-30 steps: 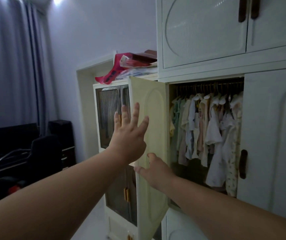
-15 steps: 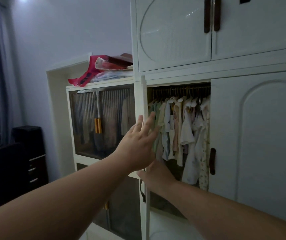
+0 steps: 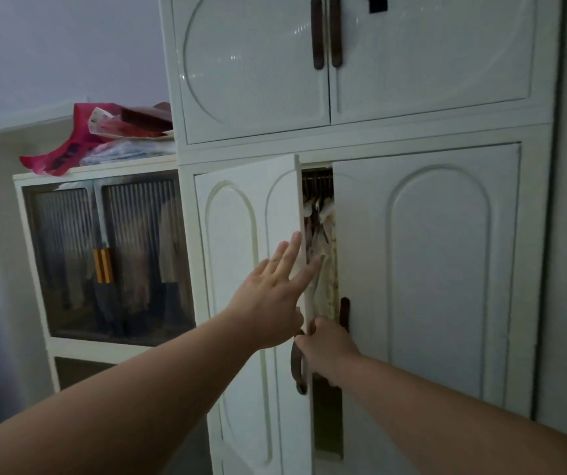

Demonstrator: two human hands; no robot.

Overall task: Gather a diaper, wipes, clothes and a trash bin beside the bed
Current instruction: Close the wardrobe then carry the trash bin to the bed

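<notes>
Small baby clothes [image 3: 323,269] hang on hangers inside a white wardrobe and show only through a narrow gap. The left wardrobe door [image 3: 237,241] stands almost closed. My left hand [image 3: 268,303] lies flat on that door's front with fingers spread, holding nothing. My right hand [image 3: 330,347] is at the gap, fingers curled round the door's free edge beside its brown handle [image 3: 297,368]. No diaper, wipes or trash bin is in view.
The right wardrobe door [image 3: 429,269] is closed, its brown handle [image 3: 344,313] just behind my right hand. Closed upper cabinets [image 3: 258,63] sit above. To the left stands a lower cabinet with ribbed glass doors [image 3: 103,255], with a red bag [image 3: 79,132] and packets on top.
The left wardrobe door has swung from wide open to nearly closed, hiding most of the clothes. Both hands moved right with it, and my view turned right.
</notes>
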